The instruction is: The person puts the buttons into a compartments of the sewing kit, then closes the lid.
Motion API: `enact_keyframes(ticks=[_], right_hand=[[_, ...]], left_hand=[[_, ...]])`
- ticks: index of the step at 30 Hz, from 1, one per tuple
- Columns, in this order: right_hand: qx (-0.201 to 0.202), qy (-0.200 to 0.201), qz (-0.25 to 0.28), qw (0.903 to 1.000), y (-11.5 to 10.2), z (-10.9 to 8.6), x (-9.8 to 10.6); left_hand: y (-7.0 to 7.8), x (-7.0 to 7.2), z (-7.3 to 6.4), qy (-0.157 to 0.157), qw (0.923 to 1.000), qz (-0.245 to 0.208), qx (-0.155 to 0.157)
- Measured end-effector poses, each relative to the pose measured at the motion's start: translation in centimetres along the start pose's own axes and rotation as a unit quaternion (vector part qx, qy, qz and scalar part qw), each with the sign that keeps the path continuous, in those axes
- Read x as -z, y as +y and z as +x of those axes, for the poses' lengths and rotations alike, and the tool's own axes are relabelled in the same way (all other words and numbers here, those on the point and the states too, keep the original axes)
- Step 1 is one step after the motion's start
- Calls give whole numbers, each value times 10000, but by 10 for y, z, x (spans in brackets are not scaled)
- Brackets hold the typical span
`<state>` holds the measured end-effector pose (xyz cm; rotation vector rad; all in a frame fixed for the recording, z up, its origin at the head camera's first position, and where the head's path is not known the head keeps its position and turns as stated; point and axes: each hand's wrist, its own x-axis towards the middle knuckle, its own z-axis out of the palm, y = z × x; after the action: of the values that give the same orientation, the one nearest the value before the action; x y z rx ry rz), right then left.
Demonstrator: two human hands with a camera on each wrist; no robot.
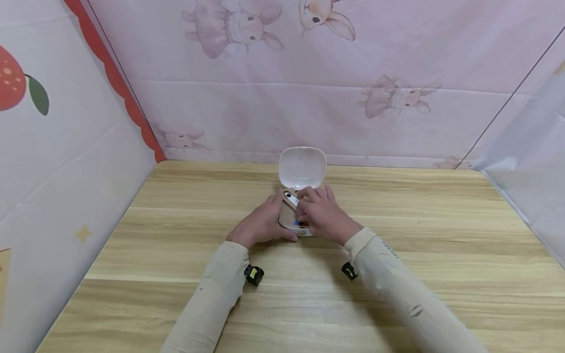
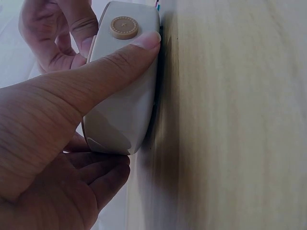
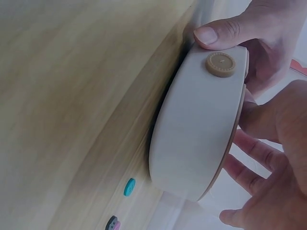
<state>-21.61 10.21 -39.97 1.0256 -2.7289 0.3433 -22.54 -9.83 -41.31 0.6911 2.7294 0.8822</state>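
A small white box [image 1: 304, 233] with a brown inner tray [image 1: 288, 216] stands on the table, its lid [image 1: 302, 167] raised at the back. My left hand [image 1: 260, 223] grips the box from the left. In the left wrist view, its thumb lies across the front wall beside a tan button-shaped knob [image 2: 124, 27]. Over the tray, my right hand [image 1: 324, 214] has curled fingers around the near end of a slim white piece with a black dot [image 1: 289, 197]; the fingertips are partly hidden. Small blue and red items [image 1: 296, 223] show in the tray's front.
In the right wrist view, a teal button [image 3: 129, 187] and a dark and pink button [image 3: 112, 223] appear beside the box. The wooden table [image 1: 282, 314] reaches the rabbit-print curtain [image 1: 265, 117] behind. Black wrist cameras [image 1: 254, 275] hang under both sleeves.
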Motion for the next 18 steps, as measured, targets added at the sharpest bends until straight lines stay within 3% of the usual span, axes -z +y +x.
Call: enact_keyframes(ticks=[18], right_hand=[[-166,-222,-58,9996,-4,1,1]], left_hand=[[0,-1,0,5,10000,30,-25]])
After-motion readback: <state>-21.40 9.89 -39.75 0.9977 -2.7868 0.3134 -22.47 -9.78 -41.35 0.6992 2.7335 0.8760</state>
